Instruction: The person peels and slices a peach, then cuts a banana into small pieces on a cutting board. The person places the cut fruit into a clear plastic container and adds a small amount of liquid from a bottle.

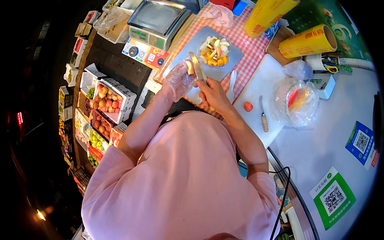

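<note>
My left hand (176, 80), in a clear plastic glove, holds a pale fruit piece with reddish skin (190, 68). My bare right hand (212, 92) is closed on the handle of a knife (199, 68), whose blade lies against that piece. Just beyond them, a clear container (214, 52) of cut white and orange fruit rests on a blue-grey board (233, 67) over a red checked cloth. A white utensil (232, 84) lies right of my right hand. On the white cutting board (260, 76) farther right are a round red fruit (248, 106) and a small wooden-handled knife (264, 120).
A scale (156, 26) stands at the back left, with fruit boxes (112, 100) along the left. Two yellow film rolls (306, 42), scissors (331, 68) and a bagged bowl (295, 102) sit at the right. A black cable (287, 180) hangs by the counter edge.
</note>
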A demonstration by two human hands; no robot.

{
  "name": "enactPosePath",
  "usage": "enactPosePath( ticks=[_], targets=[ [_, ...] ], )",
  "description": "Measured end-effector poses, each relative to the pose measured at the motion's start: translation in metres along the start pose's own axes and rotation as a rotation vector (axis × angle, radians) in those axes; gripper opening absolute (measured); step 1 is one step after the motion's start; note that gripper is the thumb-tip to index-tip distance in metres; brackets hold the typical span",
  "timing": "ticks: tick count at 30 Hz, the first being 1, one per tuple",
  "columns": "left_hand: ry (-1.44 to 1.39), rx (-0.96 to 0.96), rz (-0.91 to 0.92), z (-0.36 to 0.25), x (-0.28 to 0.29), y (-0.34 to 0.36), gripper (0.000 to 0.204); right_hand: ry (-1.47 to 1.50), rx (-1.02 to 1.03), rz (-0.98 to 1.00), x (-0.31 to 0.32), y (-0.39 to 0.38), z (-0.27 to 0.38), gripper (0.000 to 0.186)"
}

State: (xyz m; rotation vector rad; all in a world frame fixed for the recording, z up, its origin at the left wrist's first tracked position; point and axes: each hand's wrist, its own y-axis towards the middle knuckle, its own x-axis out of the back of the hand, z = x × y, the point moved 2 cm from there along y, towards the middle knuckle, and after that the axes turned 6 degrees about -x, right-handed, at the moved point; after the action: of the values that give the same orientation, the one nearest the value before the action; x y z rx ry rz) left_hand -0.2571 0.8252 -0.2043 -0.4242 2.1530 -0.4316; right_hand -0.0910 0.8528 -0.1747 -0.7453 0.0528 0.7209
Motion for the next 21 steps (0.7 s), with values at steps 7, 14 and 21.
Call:
enactPosePath(
  ticks=[7,14,21],
  targets=[
    [0.027,0.05,0.058,0.004,-0.005,0.005,0.038,-0.079,-0.027,-0.045,0.002,0.005,0.001,0.03],
    [0.178,-0.015,-0.061,0.008,0.006,0.016,0.033,-0.788,0.424,-0.456,0.002,0.016,-0.01,0.034],
    [0.563,-0.197,-0.144,0.013,0.002,0.015,0.025,-0.651,0.423,-0.476,0.012,0.023,0.019,0.033]
  ],
)
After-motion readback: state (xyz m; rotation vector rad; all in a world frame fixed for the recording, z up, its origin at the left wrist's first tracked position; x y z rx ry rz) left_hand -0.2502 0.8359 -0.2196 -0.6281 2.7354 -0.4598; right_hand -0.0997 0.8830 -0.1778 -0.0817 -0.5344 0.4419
